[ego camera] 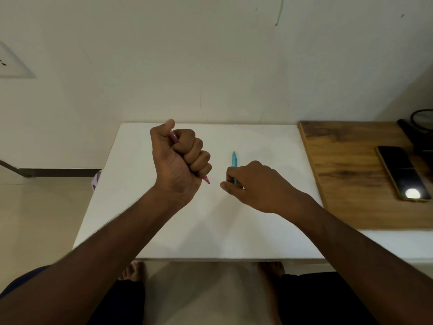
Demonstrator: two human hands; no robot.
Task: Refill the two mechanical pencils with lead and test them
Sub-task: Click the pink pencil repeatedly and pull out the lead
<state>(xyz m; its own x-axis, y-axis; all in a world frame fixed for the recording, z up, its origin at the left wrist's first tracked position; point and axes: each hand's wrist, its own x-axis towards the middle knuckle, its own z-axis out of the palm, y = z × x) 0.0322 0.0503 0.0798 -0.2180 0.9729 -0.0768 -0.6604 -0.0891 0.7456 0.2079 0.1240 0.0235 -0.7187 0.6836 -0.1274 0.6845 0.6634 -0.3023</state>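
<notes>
Left hand (181, 160) fisted round pink pencil (206, 179), fingers curled tight, thumb up, tip poking out below toward white worktop (269, 141); right hand (255, 184) pinching lower end of blue pencil (234, 160), which lies on worktop pointing away; phone (401, 172) on wooden board (346, 174) at right.

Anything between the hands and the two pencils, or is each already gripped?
Nothing visible in the way. The left hand grips the pink pencil in a fist, tip poking out below. The right hand pinches the teal pencil at its lower end over the white board.
</notes>
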